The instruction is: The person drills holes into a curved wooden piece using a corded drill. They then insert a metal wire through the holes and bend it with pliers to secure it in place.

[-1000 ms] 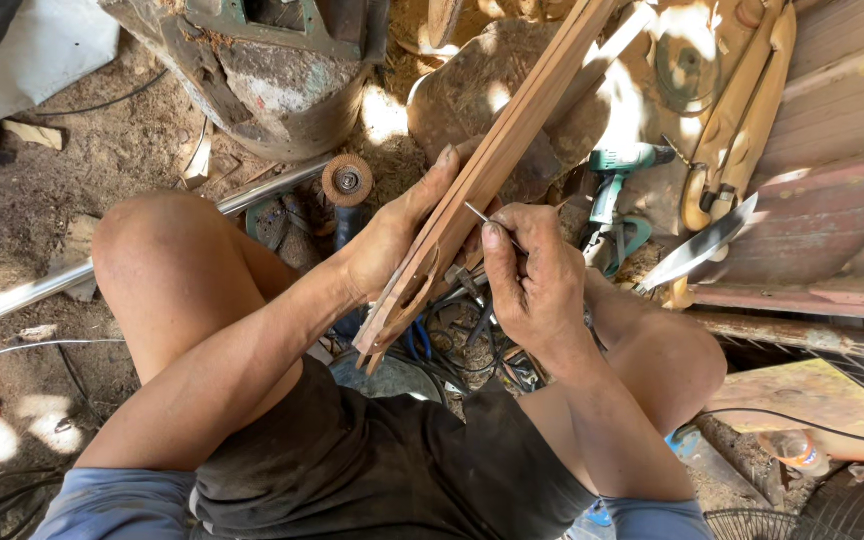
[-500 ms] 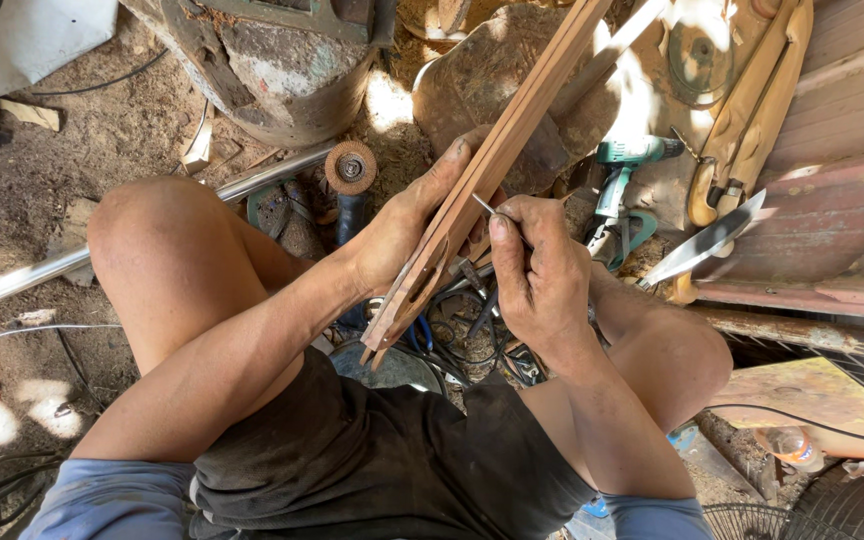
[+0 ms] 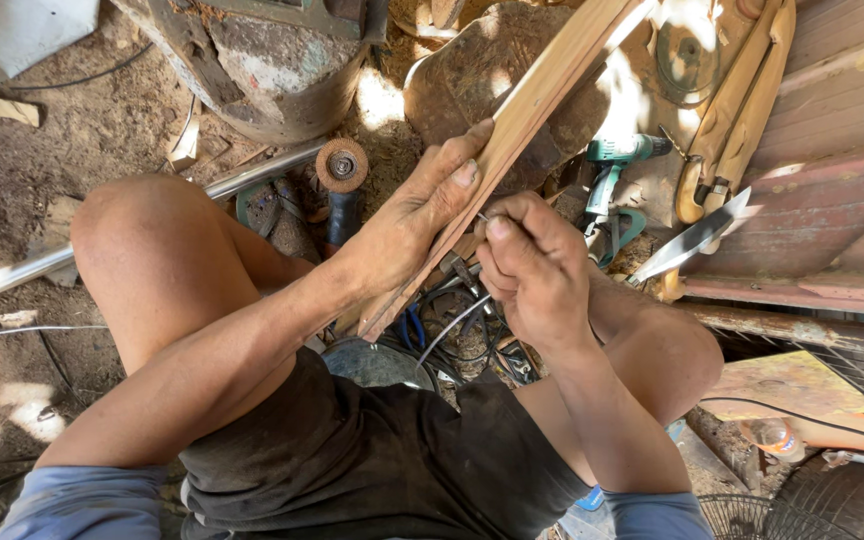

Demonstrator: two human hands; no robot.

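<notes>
Head view: left hand (image 3: 407, 225) clasps a slanted wood strip (image 3: 497, 150) over the knees; right hand (image 3: 532, 265), just right of the strip, pinches a thin tool (image 3: 481, 216) against it. Marking seems underway; steadiness matters next.

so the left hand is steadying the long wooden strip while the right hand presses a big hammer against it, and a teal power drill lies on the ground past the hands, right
Not quite. The head view shows no hammer: the right hand pinches a thin metal tool, too small to identify, against the long wooden strip. The rest holds: the left hand steadies the strip, and a teal power drill lies on the ground past the hands.
</notes>
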